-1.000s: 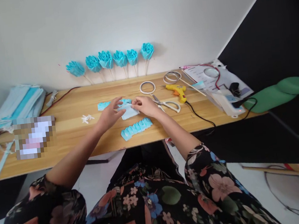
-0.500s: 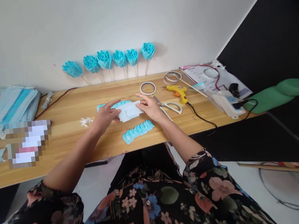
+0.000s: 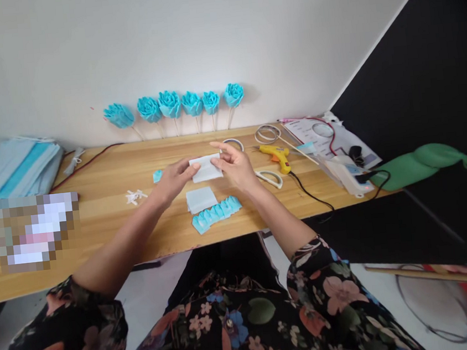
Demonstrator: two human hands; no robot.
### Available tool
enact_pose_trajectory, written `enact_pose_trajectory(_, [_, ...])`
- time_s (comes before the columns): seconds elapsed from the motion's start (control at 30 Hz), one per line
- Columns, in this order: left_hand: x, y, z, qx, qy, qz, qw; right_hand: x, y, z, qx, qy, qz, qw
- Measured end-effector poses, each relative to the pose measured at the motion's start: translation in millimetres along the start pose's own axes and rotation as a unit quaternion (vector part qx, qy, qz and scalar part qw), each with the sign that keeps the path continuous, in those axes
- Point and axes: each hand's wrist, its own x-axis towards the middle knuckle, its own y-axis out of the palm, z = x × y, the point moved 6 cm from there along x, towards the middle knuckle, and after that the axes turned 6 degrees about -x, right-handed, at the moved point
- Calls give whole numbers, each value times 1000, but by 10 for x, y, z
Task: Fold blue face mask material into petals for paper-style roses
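Observation:
Between both hands I hold a small pale rectangle of mask fabric (image 3: pixel 205 168) above the table. My left hand (image 3: pixel 173 180) pinches its left side, thumb on top. My right hand (image 3: pixel 235 166) grips its right side with the thumb on the face and the index finger raised. Just below lies another pale folded rectangle (image 3: pixel 201 199). In front of that is an overlapping row of blue folded petals (image 3: pixel 216 214). A bit of a second blue petal row (image 3: pixel 157 176) shows left of my left hand; the rest is hidden.
Several blue fabric flowers (image 3: pixel 169 104) on sticks lean on the wall. A yellow glue gun (image 3: pixel 277 156), partly hidden scissors (image 3: pixel 270 179), tape rolls (image 3: pixel 268 133) and a power strip (image 3: pixel 348 177) lie right. White scraps (image 3: pixel 135 196) and stacked face masks (image 3: pixel 16 167) lie left.
One pale rectangle now lies on the table by the near petal row, where it was not before. My hands still hold a pale piece, now without the smaller piece on its face.

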Motion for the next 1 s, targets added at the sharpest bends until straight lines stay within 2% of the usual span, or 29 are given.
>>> enact_pose_trajectory(0.13, [114,46,70,-112,-37,-39,992,147,37,165,-36,-33,12,999])
enact_pose_trajectory(0.3, [190,16,78,-104,-37,-25,994,295,85,65,-20,41,52,998])
enact_pose_trajectory(0.37, [212,-7,80,-86,-35,-22,995,351,110,2,-27,44,61,997])
enact_pose_trajectory(0.43, [223,-34,75,-49,-25,-19,998,399,95,-39,-34,19,39,998])
enact_pose_trajectory(0.6, [159,-71,68,121,33,25,992,390,-125,-120,-3,-35,-80,996])
enact_pose_trajectory(0.73, [59,-8,153,293,70,115,946,334,-252,-159,-20,-48,-118,992])
enact_pose_trajectory(0.8, [18,30,195,344,75,148,924,320,-259,-157,-42,-49,-127,990])
enact_pose_trajectory(1.0, [-51,180,199,420,75,175,887,293,-197,-112,-51,-43,-137,988])
